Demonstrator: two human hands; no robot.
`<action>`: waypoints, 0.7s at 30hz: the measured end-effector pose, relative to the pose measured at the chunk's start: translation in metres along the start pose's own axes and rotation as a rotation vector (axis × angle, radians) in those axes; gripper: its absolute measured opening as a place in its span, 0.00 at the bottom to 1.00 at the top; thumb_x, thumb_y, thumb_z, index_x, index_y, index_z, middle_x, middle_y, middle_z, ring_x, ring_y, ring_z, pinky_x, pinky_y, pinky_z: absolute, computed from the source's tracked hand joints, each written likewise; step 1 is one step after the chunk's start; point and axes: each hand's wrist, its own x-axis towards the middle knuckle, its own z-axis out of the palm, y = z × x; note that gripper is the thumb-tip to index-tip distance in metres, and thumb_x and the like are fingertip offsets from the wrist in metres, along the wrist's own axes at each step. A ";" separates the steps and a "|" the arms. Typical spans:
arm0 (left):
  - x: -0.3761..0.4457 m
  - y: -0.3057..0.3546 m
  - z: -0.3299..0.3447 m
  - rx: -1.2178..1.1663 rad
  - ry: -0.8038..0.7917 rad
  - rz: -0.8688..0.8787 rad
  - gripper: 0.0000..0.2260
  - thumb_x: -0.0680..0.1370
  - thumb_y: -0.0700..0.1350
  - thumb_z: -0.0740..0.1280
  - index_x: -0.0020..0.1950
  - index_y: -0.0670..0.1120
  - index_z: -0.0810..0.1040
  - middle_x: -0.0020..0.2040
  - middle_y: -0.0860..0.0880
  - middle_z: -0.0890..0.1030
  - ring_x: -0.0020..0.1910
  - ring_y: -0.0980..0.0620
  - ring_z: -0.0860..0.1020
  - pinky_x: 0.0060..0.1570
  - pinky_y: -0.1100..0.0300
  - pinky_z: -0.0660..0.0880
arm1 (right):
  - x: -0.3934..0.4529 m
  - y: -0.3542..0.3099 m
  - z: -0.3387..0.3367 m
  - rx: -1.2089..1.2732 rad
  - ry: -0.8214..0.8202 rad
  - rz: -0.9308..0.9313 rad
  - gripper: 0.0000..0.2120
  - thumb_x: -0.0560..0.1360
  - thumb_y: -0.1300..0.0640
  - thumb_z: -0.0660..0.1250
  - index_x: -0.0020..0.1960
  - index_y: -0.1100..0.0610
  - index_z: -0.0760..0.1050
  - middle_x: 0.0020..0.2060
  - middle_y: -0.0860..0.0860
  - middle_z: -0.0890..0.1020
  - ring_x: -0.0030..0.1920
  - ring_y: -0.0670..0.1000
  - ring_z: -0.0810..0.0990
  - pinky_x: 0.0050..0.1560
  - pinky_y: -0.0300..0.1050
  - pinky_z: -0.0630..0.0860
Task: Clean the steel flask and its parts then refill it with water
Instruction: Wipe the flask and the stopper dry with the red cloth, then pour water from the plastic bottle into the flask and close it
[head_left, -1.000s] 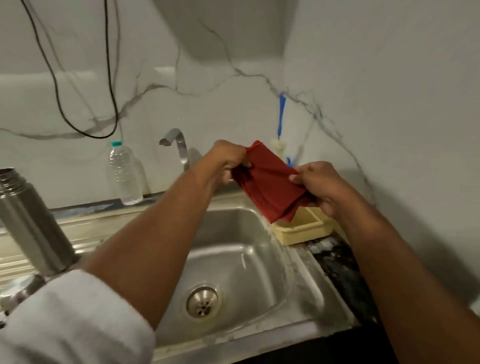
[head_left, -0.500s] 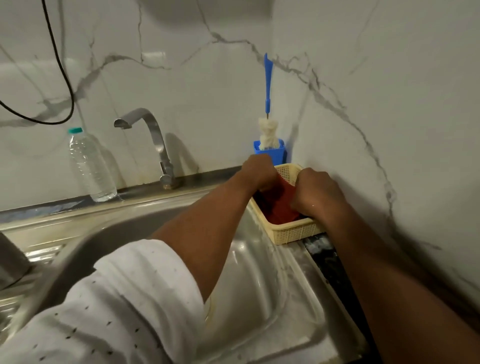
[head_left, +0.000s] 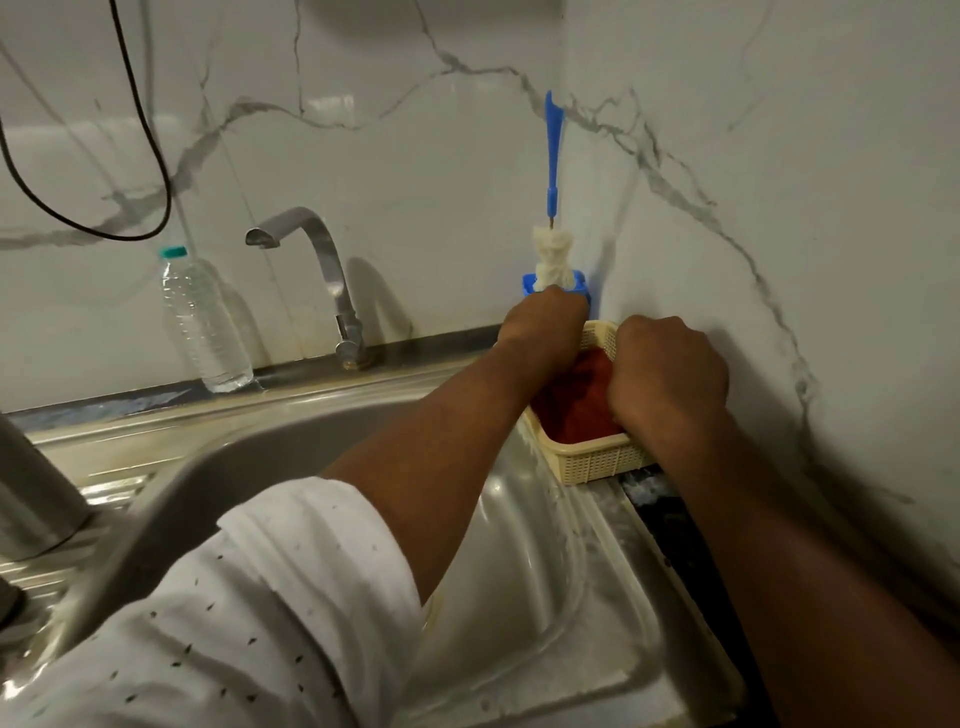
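Flask (head_left: 31, 499) sits at the far left edge on the drainboard, only its steel body showing, well away from both hands. Left hand (head_left: 545, 325) and right hand (head_left: 670, 371) are down in the yellow basket (head_left: 597, 460) on the red cloth (head_left: 576, 410), knuckles up; fingers are hidden, so can't tell if they're pinching the cloth or just pressing it. Basket sits at the sink's (head_left: 519, 597) right rim. Blue brush (head_left: 553, 156) stands behind it. Tap (head_left: 317, 260) and water bottle (head_left: 200, 322) along the back wall.
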 end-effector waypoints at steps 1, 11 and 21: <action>-0.002 0.000 -0.003 -0.002 0.001 0.011 0.04 0.83 0.40 0.66 0.56 0.41 0.79 0.45 0.46 0.75 0.45 0.46 0.79 0.52 0.50 0.82 | 0.000 -0.003 0.001 0.010 0.018 -0.003 0.10 0.82 0.62 0.64 0.62 0.61 0.77 0.57 0.60 0.82 0.57 0.62 0.83 0.45 0.51 0.76; -0.019 -0.014 -0.004 -0.060 -0.156 0.062 0.08 0.83 0.48 0.67 0.50 0.45 0.81 0.42 0.50 0.78 0.44 0.48 0.80 0.47 0.51 0.81 | 0.013 -0.003 0.025 0.126 -0.106 -0.080 0.12 0.80 0.53 0.70 0.58 0.61 0.79 0.50 0.57 0.82 0.49 0.57 0.81 0.45 0.46 0.73; -0.158 -0.155 -0.057 -0.316 0.400 -0.332 0.16 0.76 0.50 0.72 0.64 0.52 0.84 0.53 0.53 0.87 0.52 0.51 0.85 0.56 0.50 0.82 | -0.034 -0.096 -0.004 0.521 0.085 -0.303 0.01 0.75 0.53 0.73 0.46 0.47 0.83 0.41 0.47 0.86 0.43 0.53 0.83 0.46 0.49 0.80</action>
